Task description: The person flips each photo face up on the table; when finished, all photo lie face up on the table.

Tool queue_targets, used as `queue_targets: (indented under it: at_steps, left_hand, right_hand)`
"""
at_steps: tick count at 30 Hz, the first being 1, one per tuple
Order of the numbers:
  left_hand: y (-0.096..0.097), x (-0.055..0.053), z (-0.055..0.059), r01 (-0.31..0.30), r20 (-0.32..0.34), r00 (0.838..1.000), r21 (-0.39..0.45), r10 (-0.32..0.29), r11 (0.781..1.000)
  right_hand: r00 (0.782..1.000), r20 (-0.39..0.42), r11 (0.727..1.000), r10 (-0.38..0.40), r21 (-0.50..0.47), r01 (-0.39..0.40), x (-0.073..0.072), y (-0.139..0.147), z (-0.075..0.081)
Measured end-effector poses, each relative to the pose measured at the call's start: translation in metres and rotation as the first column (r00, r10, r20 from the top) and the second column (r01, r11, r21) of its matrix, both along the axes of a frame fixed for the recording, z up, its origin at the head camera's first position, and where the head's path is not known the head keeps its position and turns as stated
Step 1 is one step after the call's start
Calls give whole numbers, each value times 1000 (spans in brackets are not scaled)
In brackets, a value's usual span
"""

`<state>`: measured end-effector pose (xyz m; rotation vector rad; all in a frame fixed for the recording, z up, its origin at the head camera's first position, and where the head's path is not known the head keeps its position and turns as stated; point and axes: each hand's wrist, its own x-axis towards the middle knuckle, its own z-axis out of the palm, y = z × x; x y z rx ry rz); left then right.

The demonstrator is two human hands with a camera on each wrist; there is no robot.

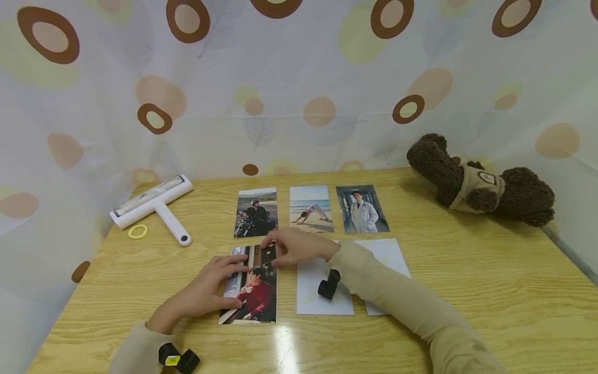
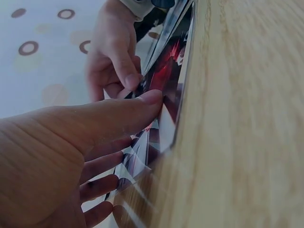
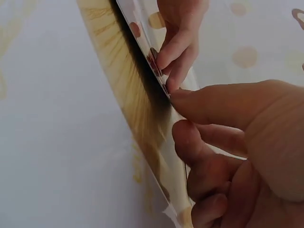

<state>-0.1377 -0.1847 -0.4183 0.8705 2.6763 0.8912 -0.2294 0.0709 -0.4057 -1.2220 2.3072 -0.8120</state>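
Note:
A photo print of a person in a red sweater holding a cup (image 1: pixel 257 298) lies on the table at the front left. My left hand (image 1: pixel 205 291) rests along its left side, fingers spread and fairly straight, thumb on its lower part. At its upper right corner my right hand (image 1: pixel 299 246) pinches the edge between thumb and curled fingers. The right wrist view shows the thumb (image 3: pixel 204 99) at the print's edge, with a dark shadow below. In the left wrist view the print (image 2: pixel 164 76) is seen at a low angle.
Behind stand in a row a motorcycle photo (image 1: pixel 256 213), a beach photo (image 1: pixel 311 208) and a doctor photo (image 1: pixel 363 209). Two white sheets (image 1: pixel 324 301) lie under the right arm. A lint roller (image 1: pixel 151 202), a yellow ring (image 1: pixel 137 231) and a brown plush bear (image 1: pixel 483 187) flank them.

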Motion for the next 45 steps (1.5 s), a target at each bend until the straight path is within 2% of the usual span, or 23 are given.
queue_targets:
  at_steps: [4,8,11,14,18,22,27,30,33,40,45]
  left_hand:
    - [-5,2,3,-14,17,1000,-15,14,1000]
    - [-5,2,4,-21,19,1000,-19,21,1000]
    - [-1,0,3,-13,-18,1000,4,13,1000]
    - [6,-3,1,-10,-51,999,44,12,999]
    - [18,-8,0,-12,-35,999,113,16,994]
    - [30,-9,-2,17,-41,999,137,-11,990]
    - [45,-8,-2,64,-56,997,113,-58,992]
    - [53,-8,1,88,-61,995,114,-82,990]
    - [60,-8,2,114,-90,990,81,-107,990]
    - [80,-6,6,144,-87,985,-25,-146,989]
    - [91,-3,6,153,-102,981,-106,-163,983]
  right_hand:
    - [1000,-17,997,19,76,-18,0,-7,0]
    - [999,-50,993,5,120,1,2,-9,-1]
    - [999,-54,995,0,100,5,6,-4,-2]
    - [1000,-24,998,-17,56,19,9,7,-3]
    - [998,-14,998,-58,14,59,12,27,0]
    - [995,-72,998,-63,-13,62,12,49,1]
    - [988,-121,995,-101,10,103,13,75,4]
    - [986,-121,992,-117,31,121,15,88,9]
    - [981,-140,986,-133,84,146,18,97,14]
    - [960,-231,938,-157,269,219,25,102,28]
    - [961,-221,915,-169,326,236,24,95,29]
